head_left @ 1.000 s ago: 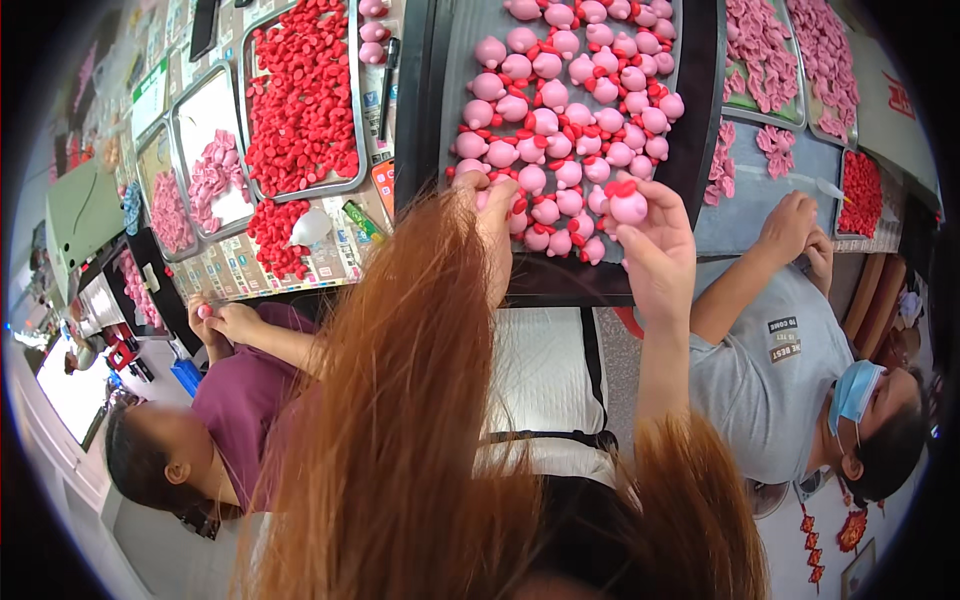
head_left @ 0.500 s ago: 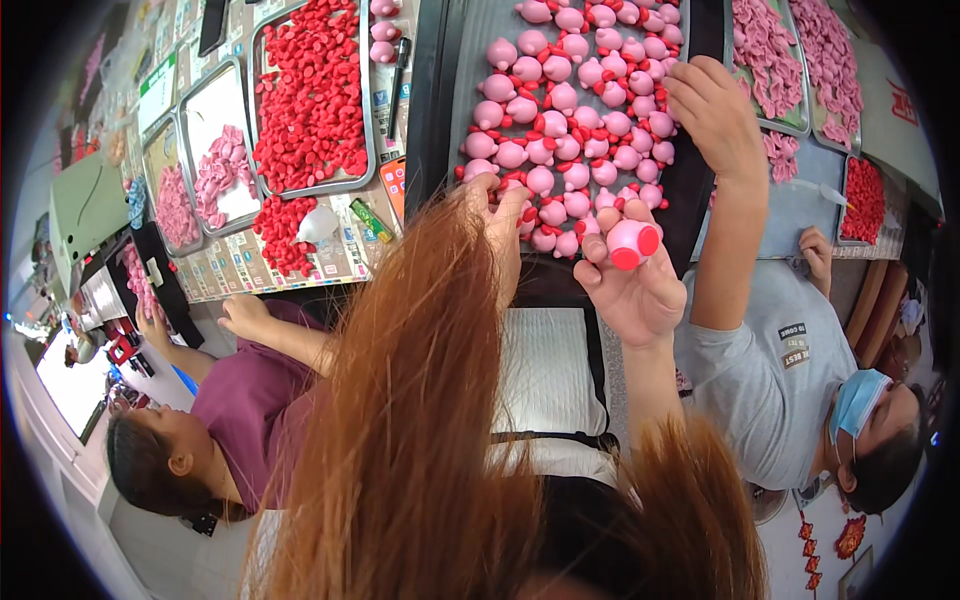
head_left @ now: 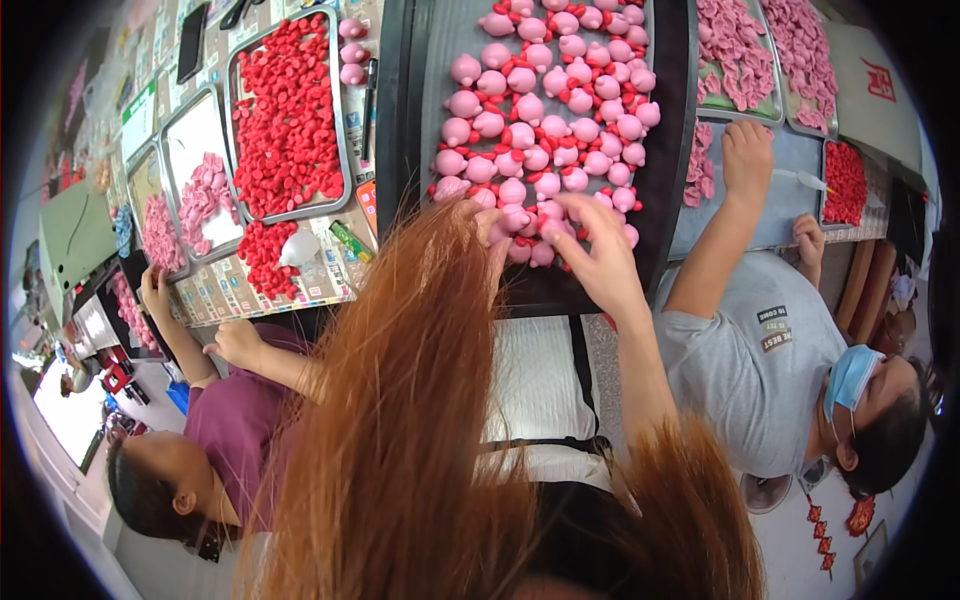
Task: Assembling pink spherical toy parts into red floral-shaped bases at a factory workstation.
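From where I stand, the right hand [head_left: 612, 262] is bent in a loose C, thumb and forefinger a little apart, with their tips among the pink figures [head_left: 522, 136] at the near end of the tray [head_left: 676, 130]. One figure sits right by those tips, just left of the forefinger; the rest spread away beyond the hand, with red bits tucked between them. The left hand [head_left: 495, 245] is close by, at the same end, mostly behind long hair [head_left: 410, 400], so whether either hand actually grips a figure I can't tell. Left of the left hand I see a white bottle [head_left: 298, 249], a green tube [head_left: 350, 241] with printing along it, a red heap [head_left: 266, 262], and, farther off, a metal tray of red pieces [head_left: 288, 120]. The table paper [head_left: 325, 268] under these is printed all over with small coloured pictures and lettering. Right of the right hand, well apart, a co-worker's hand [head_left: 748, 160] is over a blue mat [head_left: 790, 150]; that person's grey shirt [head_left: 765, 385] carries small dark blocks of light lettering. Farther out beyond it, a pale panel [head_left: 872, 95] bears one large red written character.
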